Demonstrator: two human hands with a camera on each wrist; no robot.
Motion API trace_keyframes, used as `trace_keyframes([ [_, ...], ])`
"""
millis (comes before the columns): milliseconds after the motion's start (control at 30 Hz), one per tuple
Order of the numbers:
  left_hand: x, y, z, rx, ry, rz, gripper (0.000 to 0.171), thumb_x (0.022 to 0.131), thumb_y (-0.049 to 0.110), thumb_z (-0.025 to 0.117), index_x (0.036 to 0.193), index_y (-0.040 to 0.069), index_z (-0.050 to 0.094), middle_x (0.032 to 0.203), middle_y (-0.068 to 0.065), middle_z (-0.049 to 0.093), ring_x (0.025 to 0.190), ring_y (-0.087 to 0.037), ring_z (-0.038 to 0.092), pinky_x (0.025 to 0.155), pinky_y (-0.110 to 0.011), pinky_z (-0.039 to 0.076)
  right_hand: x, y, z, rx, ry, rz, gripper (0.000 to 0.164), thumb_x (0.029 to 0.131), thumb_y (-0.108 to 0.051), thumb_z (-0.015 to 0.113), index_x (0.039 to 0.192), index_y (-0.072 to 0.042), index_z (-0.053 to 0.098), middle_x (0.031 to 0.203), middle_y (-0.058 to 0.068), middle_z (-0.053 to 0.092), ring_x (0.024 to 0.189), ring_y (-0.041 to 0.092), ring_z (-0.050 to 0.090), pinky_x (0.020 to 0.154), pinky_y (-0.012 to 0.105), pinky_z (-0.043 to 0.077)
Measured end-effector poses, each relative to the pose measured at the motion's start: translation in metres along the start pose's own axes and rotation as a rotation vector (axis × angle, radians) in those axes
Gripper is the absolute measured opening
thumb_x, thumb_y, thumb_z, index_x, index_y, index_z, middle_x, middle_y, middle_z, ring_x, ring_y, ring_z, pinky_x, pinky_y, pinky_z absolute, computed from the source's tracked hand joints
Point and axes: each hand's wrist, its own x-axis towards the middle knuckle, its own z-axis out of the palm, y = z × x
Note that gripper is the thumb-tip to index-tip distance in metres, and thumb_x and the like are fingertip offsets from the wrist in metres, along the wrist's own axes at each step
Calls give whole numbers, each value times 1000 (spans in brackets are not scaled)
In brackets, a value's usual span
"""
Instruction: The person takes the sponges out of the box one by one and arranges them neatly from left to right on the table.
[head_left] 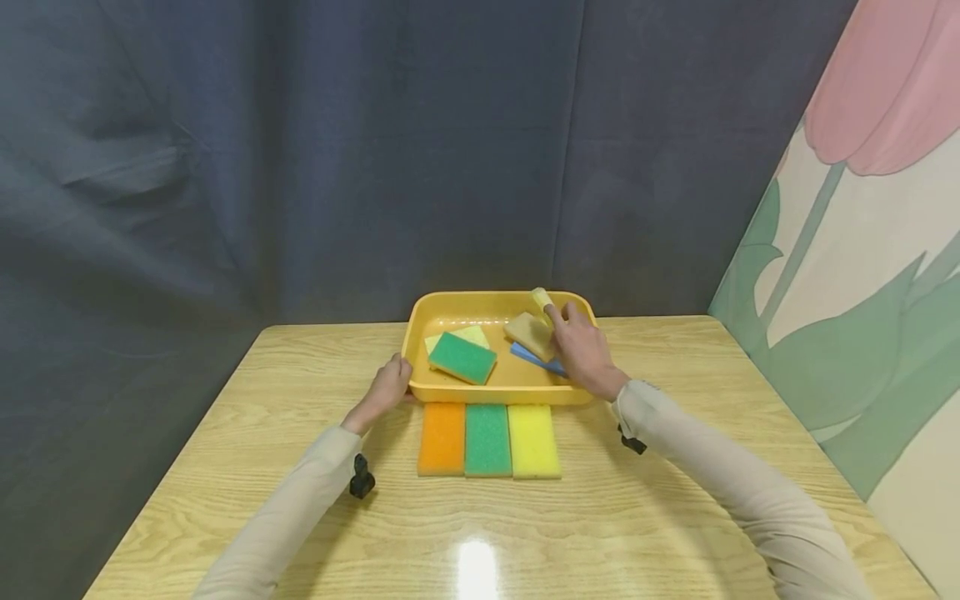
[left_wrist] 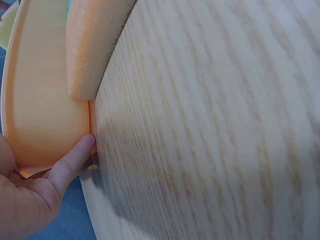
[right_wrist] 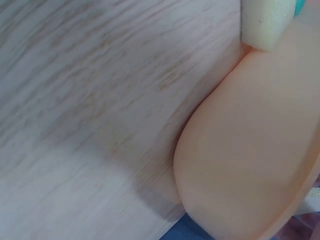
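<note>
A yellow plastic tray (head_left: 480,395) sits at the far side of the table. My left hand (head_left: 388,383) grips its left end, fingers over the rim and, in the left wrist view, a digit against the outer wall. Over the tray's right part, my right hand (head_left: 583,346) holds a pale yellow sponge (head_left: 541,297), mostly hidden by the hand. Inside the tray lie a green sponge (head_left: 462,358) on top of a pale yellow one (head_left: 474,335), a tan sponge (head_left: 529,334), and a blue piece (head_left: 534,358) partly behind my right hand.
In front of the tray, an orange sponge (head_left: 442,440), a green sponge (head_left: 488,441) and a yellow sponge (head_left: 534,442) lie side by side on the wooden table (head_left: 300,500). A dark curtain (head_left: 420,167) hangs behind. A flower-patterned wall (head_left: 862,292) stands at right.
</note>
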Motion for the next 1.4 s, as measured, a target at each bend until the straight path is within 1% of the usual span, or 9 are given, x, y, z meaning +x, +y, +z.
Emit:
trace_keyframes([
  [200, 1, -1, 0, -1, 8, -5, 42, 108, 17, 23, 130, -16, 40, 109, -32, 55, 91, -37, 66, 70, -39, 62, -1, 4, -5, 35, -9, 10, 71, 87, -1, 63, 150, -15, 33, 92, 13, 42, 66, 24, 41, 38, 31, 38],
  [333, 1, 0, 1, -6, 8, -8, 41, 108, 16, 24, 129, -16, 40, 108, -31, 55, 92, -38, 65, 70, -39, 62, -2, 5, -8, 45, -26, 22, 85, 86, -3, 68, 157, -20, 24, 92, 14, 42, 63, 23, 39, 39, 30, 37],
  [433, 1, 1, 1, -10, 8, -15, 41, 108, 16, 24, 129, -15, 40, 109, -32, 54, 93, -38, 65, 70, -39, 62, -1, 4, -10, 48, -46, 30, 91, 86, -6, 70, 159, -22, 19, 91, 13, 41, 62, 22, 39, 39, 29, 37],
  [533, 1, 1, 1, -10, 8, -20, 41, 108, 16, 23, 129, -16, 39, 109, -32, 53, 94, -39, 65, 71, -39, 62, -1, 4, -13, 42, -51, 24, 89, 85, -6, 72, 157, -21, 23, 91, 13, 41, 61, 22, 40, 38, 29, 36],
  [667, 0, 1, 2, 0, 10, -19, 42, 108, 16, 23, 129, -17, 40, 108, -31, 53, 93, -39, 65, 70, -39, 62, -3, 5, -16, 37, -35, -3, 79, 83, -5, 73, 150, -16, 33, 89, 14, 43, 57, 21, 40, 36, 29, 34],
  [900, 0, 2, 1, 5, 12, -17, 41, 108, 16, 24, 127, -16, 41, 108, -31, 53, 94, -40, 64, 70, -38, 62, -5, 7, -18, 30, -38, -46, 77, 83, -10, 79, 146, -20, 36, 91, 13, 43, 52, 20, 42, 35, 29, 36],
  [1067, 0, 3, 1, -2, 10, -16, 40, 108, 16, 23, 125, -15, 41, 108, -31, 53, 95, -40, 64, 71, -38, 62, -6, 7, -18, 3, -12, -78, 70, 86, -11, 76, 144, -19, 37, 90, 14, 44, 49, 18, 40, 34, 28, 35],
  [1233, 1, 2, 2, 10, 13, -8, 39, 108, 16, 24, 122, -15, 42, 106, -30, 53, 94, -39, 64, 70, -37, 62, -8, 7, -19, 20, 34, -109, 60, 91, -10, 71, 142, -18, 41, 88, 13, 44, 48, 17, 36, 34, 27, 33],
  [1400, 1, 0, 1, -12, 10, -11, 40, 108, 16, 23, 128, -15, 40, 108, -31, 53, 94, -40, 65, 69, -36, 62, -9, 6, -24, 46, 51, -121, 54, 94, -9, 68, 140, -17, 42, 87, 11, 41, 48, 16, 35, 34, 27, 32],
])
